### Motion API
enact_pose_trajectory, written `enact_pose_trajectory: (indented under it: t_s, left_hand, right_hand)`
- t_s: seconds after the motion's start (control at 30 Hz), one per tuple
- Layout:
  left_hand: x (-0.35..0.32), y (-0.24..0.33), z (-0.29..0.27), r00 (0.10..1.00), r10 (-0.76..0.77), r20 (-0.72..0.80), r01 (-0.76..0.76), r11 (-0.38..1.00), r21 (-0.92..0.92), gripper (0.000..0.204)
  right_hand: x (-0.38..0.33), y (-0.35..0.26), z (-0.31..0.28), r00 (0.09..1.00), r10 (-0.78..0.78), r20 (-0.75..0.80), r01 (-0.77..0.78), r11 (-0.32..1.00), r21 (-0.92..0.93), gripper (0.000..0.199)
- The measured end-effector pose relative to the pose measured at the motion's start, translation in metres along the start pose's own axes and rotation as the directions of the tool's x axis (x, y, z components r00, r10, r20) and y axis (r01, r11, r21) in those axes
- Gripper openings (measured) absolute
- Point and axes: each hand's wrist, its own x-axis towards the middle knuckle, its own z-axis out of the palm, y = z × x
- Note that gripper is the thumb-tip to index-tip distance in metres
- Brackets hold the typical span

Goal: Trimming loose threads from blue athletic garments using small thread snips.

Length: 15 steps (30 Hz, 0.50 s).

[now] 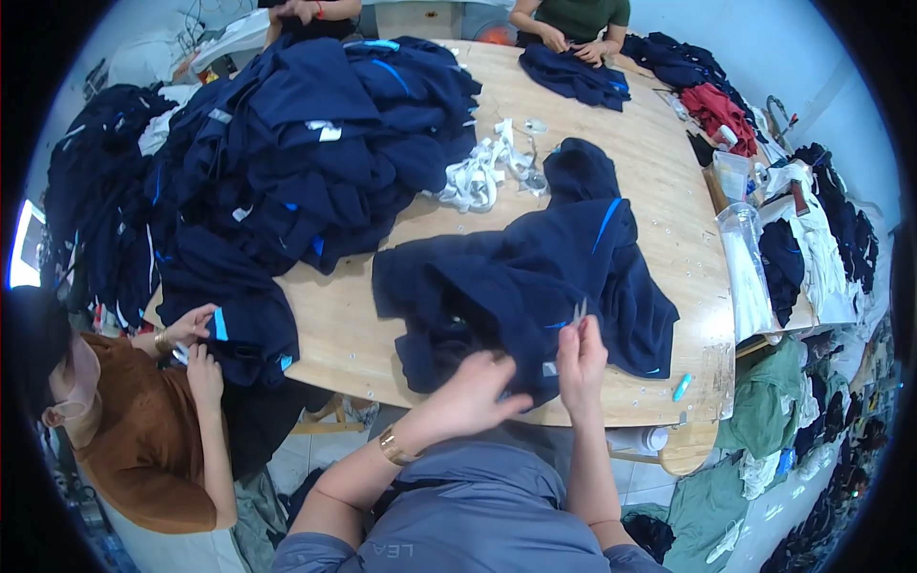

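Observation:
A dark navy garment (pixel 521 277) with bright blue trim lies spread on the round wooden table (pixel 669 239) in front of me. My left hand (pixel 478 392) pinches its near hem. My right hand (pixel 581 358) holds small metal thread snips (pixel 579 311) with the tips up against the cloth, just right of my left hand. A gold bracelet sits on my left wrist.
A big heap of navy garments (pixel 306 143) covers the table's left half, with white ribbon strips (pixel 482 172) beside it. A person in brown (pixel 143 430) works at the left, two more people at the far edge. A blue chalk piece (pixel 681 387) lies near the right rim. Clothes pile up on the right.

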Motion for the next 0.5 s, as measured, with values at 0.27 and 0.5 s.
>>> enact_pose_trajectory:
  t_s: [0.27, 0.5]
  left_hand:
    - [-0.046, -0.021, -0.007, 0.939, -0.259, -0.224, 0.182, 0.931, -0.315, 0.018]
    - [-0.061, -0.081, 0.017, 0.765, -0.345, -0.544, 0.429, 0.903, 0.03, 0.038]
  right_hand:
    - [0.011, 0.001, 0.035, 0.971, -0.201, 0.13, 0.222, 0.96, -0.172, 0.043]
    - [0.054, 0.024, 0.08, 0.897, -0.268, 0.352, 0.415, 0.784, -0.461, 0.037]
